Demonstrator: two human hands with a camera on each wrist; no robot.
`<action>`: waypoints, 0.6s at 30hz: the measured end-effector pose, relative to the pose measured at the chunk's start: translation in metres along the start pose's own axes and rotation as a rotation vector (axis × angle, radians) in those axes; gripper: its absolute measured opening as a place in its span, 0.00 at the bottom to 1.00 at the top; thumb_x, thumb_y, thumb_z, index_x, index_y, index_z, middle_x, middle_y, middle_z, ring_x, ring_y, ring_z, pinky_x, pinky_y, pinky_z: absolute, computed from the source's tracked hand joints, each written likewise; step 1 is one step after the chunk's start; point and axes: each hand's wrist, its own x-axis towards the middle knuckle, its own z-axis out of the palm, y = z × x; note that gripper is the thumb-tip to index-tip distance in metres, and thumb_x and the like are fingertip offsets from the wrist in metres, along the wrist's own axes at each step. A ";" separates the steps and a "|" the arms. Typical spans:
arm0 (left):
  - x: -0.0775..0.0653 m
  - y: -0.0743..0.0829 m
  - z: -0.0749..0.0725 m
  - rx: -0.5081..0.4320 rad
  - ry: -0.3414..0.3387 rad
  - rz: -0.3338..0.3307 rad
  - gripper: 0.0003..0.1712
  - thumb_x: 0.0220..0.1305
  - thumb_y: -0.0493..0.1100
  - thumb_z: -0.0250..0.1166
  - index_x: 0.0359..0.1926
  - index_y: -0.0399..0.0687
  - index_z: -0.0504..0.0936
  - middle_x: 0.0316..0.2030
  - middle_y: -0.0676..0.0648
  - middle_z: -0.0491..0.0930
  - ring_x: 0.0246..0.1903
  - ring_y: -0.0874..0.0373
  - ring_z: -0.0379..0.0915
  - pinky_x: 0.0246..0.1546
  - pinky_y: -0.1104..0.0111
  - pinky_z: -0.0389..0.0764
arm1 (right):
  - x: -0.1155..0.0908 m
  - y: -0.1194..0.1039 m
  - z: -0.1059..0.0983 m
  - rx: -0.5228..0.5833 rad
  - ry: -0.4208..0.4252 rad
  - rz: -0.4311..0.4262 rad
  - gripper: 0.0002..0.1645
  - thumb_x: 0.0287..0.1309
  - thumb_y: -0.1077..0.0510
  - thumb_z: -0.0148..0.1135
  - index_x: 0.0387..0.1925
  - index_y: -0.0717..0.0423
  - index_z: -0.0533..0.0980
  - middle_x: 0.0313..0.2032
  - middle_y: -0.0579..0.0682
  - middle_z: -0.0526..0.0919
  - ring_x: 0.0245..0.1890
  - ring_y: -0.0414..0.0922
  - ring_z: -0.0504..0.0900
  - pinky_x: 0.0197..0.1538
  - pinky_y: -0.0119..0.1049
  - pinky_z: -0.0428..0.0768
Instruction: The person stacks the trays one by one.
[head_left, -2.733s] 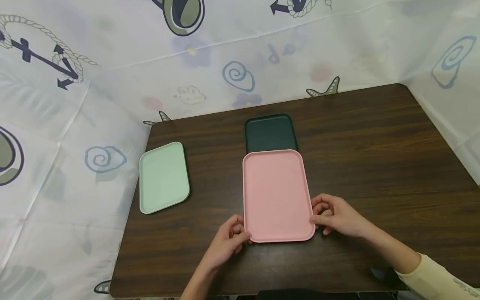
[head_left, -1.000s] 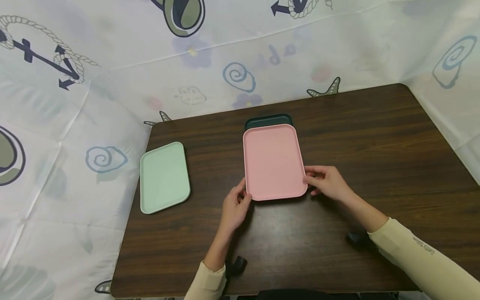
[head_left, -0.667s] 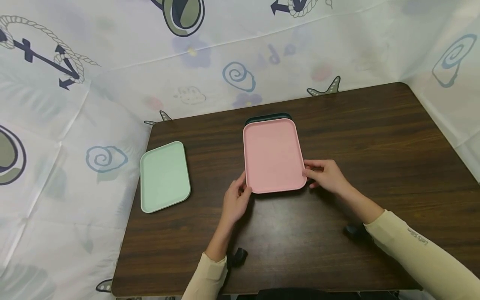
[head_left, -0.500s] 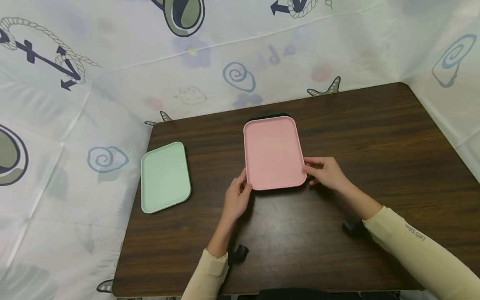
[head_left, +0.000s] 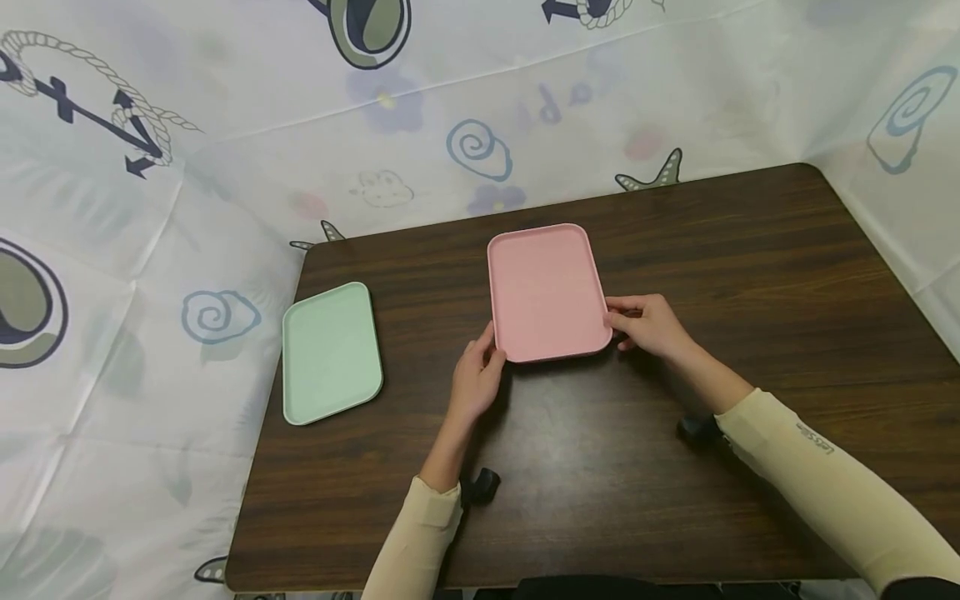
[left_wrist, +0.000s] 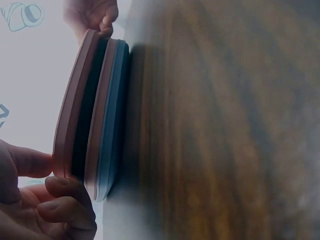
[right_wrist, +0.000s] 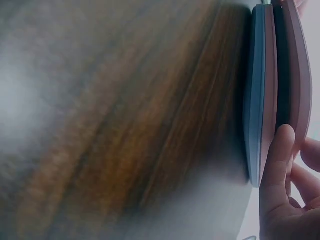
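Observation:
A pink tray (head_left: 550,292) lies on top of a stack at the back middle of the table. Both wrist views show the stack from the side: below the top tray come a dark green tray (left_wrist: 90,110), another pink tray (right_wrist: 270,65) and a blue tray (left_wrist: 112,120) at the bottom. My left hand (head_left: 476,375) pinches the top pink tray at its near left corner, thumb on the rim and fingers curled at the side. At the near right corner my right hand (head_left: 648,325) pinches the same tray between thumb and fingers.
A light green tray (head_left: 332,354) lies at the left end of the dark wooden table (head_left: 750,275). Printed white cloth (head_left: 420,150) hangs behind the table and along its sides.
Both hands have moved the pink tray away from the table's front edge, onto the dark green tray, which is now hidden in the head view. The light green tray has stayed put.

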 end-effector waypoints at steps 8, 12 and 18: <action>0.008 0.000 0.001 0.021 -0.002 -0.006 0.31 0.66 0.42 0.55 0.71 0.49 0.67 0.30 0.48 0.68 0.28 0.53 0.62 0.33 0.62 0.64 | 0.007 -0.001 -0.001 -0.028 0.019 0.028 0.23 0.65 0.64 0.60 0.59 0.72 0.73 0.43 0.68 0.82 0.27 0.39 0.81 0.29 0.36 0.83; 0.010 -0.002 0.001 0.031 -0.004 -0.004 0.32 0.66 0.43 0.54 0.71 0.47 0.66 0.29 0.48 0.68 0.28 0.53 0.61 0.33 0.62 0.64 | 0.010 -0.001 0.000 -0.033 0.025 0.020 0.23 0.64 0.65 0.61 0.59 0.72 0.74 0.39 0.65 0.83 0.26 0.39 0.81 0.28 0.36 0.83; 0.012 -0.005 0.001 0.043 -0.015 0.008 0.32 0.67 0.42 0.55 0.71 0.45 0.66 0.29 0.47 0.68 0.28 0.52 0.62 0.33 0.61 0.64 | 0.011 0.002 0.000 -0.011 0.030 0.024 0.23 0.64 0.65 0.61 0.58 0.73 0.73 0.37 0.64 0.84 0.25 0.38 0.81 0.28 0.35 0.83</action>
